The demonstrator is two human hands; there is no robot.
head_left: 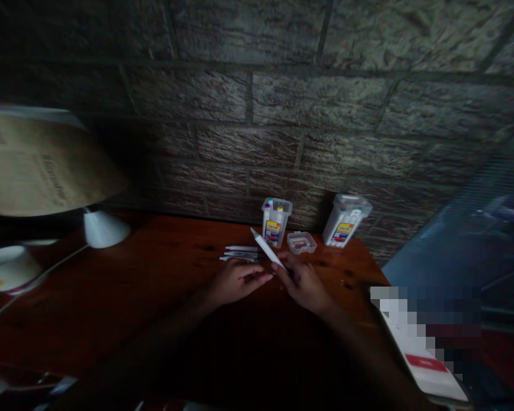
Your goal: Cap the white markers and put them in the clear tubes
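Observation:
A white marker [266,250] slants up and to the left with its narrow grey end on top. Its lower part is held in my right hand [305,279], whose fingers are closed around it. My left hand [236,281] is just to the left, thumb and fingertips drawn together close to the marker's lower end; whatever they may hold is too small to make out. A small red mark shows on that hand. Beyond it, several markers [242,253] lie side by side on the wooden table [171,274]. An uncapped clear plastic box [277,225] stands behind the held marker with several markers in it.
A clear lid [302,242] lies beside the box. Further right stands a second, lidded marker box [346,221]. At left are a lamp [106,229], a white cup [9,268] and a cable. A stone wall [223,142] backs the table; a tablet-like object [441,379] lies at right.

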